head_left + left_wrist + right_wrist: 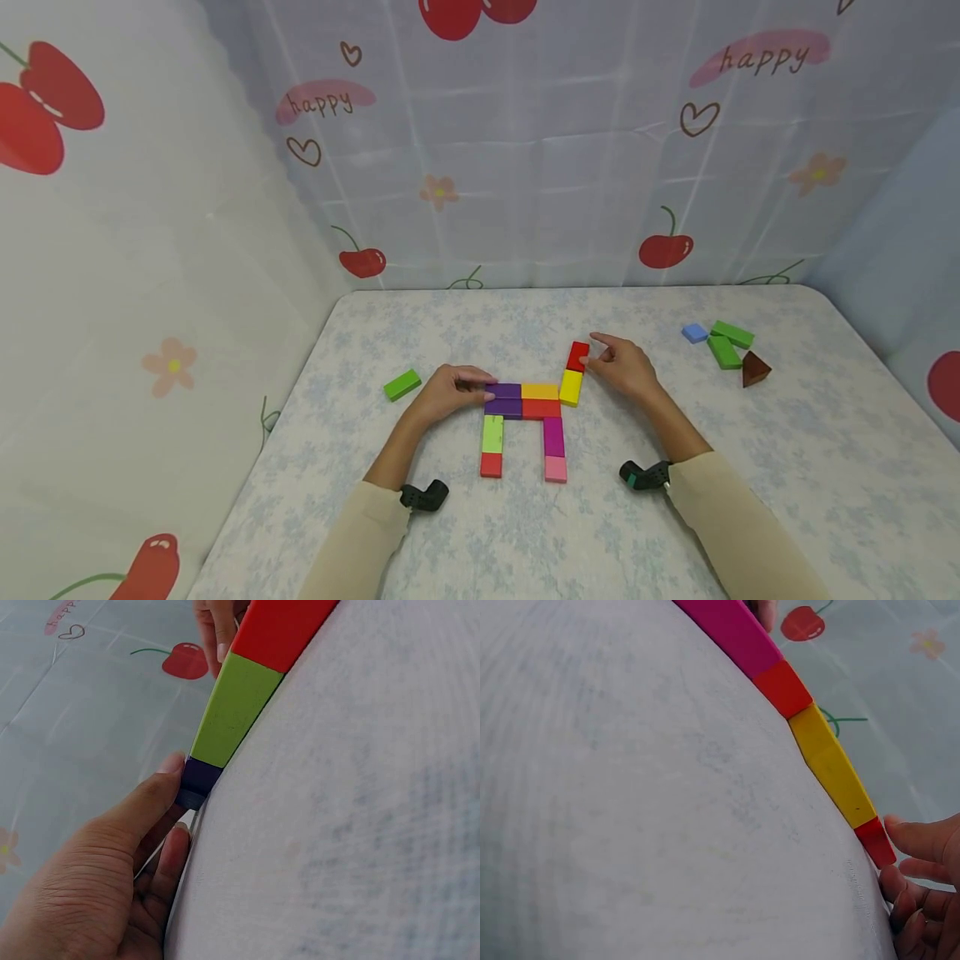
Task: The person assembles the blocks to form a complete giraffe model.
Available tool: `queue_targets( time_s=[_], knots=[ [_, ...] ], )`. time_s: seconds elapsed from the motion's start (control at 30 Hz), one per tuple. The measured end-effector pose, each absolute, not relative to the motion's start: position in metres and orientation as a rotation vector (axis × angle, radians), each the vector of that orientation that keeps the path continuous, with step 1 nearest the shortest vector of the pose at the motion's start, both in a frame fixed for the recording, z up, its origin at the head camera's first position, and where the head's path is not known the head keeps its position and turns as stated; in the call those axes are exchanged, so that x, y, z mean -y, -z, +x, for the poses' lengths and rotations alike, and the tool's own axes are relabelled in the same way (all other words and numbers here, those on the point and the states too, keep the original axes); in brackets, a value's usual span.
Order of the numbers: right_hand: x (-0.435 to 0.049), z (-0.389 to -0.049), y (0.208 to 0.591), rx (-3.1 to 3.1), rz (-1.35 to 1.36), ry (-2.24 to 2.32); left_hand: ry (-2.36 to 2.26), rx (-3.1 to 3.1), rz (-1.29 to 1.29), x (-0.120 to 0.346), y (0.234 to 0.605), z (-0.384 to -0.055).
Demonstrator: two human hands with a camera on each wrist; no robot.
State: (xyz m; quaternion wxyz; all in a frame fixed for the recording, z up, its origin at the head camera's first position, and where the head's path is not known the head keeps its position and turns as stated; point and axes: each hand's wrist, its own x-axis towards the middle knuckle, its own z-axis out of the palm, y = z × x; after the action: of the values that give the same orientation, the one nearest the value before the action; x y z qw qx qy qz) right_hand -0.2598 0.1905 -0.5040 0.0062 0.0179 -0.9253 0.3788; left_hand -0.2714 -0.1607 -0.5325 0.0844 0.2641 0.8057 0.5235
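Observation:
My left hand (446, 395) is at the left end of two stacked rows of blocks, thumb and fingers straight and touching the purple blocks (503, 408). In the left wrist view its thumb lies against the dark end of a purple block (201, 776). My right hand (624, 367) has its thumb at the right edge of a red block (577, 356), the other fingers apart beyond its far end. That red block lies end to end with a yellow block (571, 389), slanting up from the orange block (539, 391) and a red block (542, 409).
Below run two legs: a light green block (492, 434) over a red one (491, 466), a magenta block (553, 437) over a pink one (556, 469). A green block (402, 385) lies left; green, blue (694, 333) and brown (755, 369) blocks lie far right.

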Motion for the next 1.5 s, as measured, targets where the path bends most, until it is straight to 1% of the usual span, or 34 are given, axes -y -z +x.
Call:
queue_targets(
  time_s=[0.43,1.5],
  knots=[
    [-0.1905,-0.2622,0.5054,2.919,0.052,-1.108,-1.54,-2.413,0.811,0.16,0.5293,-0.2737],
    [-0.1894,-0.2582,0.5031,2.951,0.113,-1.082,-1.566,-2.398,0.785,0.1609,0.53,-0.2699]
  ],
)
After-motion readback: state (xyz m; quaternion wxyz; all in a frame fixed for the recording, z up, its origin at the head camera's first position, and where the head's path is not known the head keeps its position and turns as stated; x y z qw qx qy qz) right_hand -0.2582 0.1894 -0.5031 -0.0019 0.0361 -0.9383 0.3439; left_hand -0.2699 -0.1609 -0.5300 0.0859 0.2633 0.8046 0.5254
